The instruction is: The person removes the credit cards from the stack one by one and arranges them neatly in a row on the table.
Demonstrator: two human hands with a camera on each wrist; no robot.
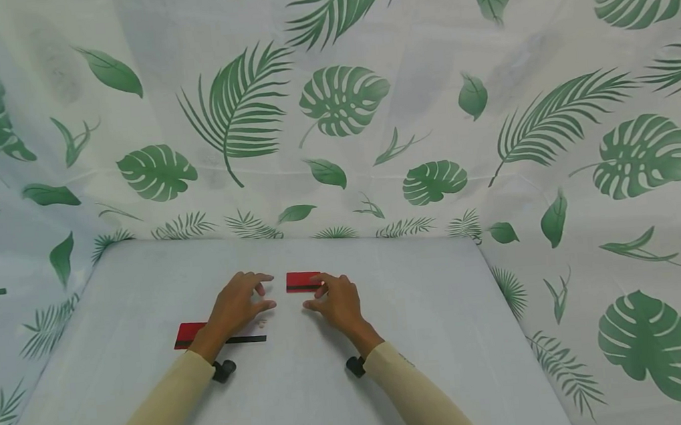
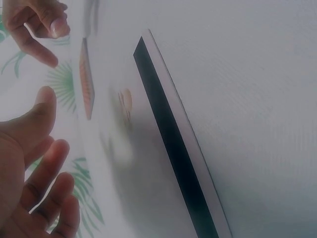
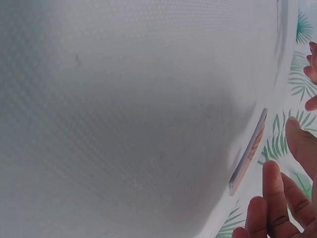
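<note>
A small red card with a dark stripe (image 1: 299, 280) lies flat on the white table. My right hand (image 1: 339, 302) hovers at its right end, thumb and fingers spread apart with nothing between them; its fingertips overlap the card's corner in the head view. My left hand (image 1: 241, 302) is to the left of that card, fingers loosely curved and holding nothing. Beneath the left wrist is another red piece (image 1: 189, 332) with a dark stripe, partly hidden by the forearm. A black stripe (image 1: 248, 340) along a pale, glossy edge extends right from there, large in the left wrist view.
The white table (image 1: 422, 339) runs back to a pale curtain (image 1: 363, 191) printed with green leaves, which also closes off both sides. Dark wrist cameras are strapped at the left wrist (image 1: 223, 370) and the right wrist (image 1: 355, 367).
</note>
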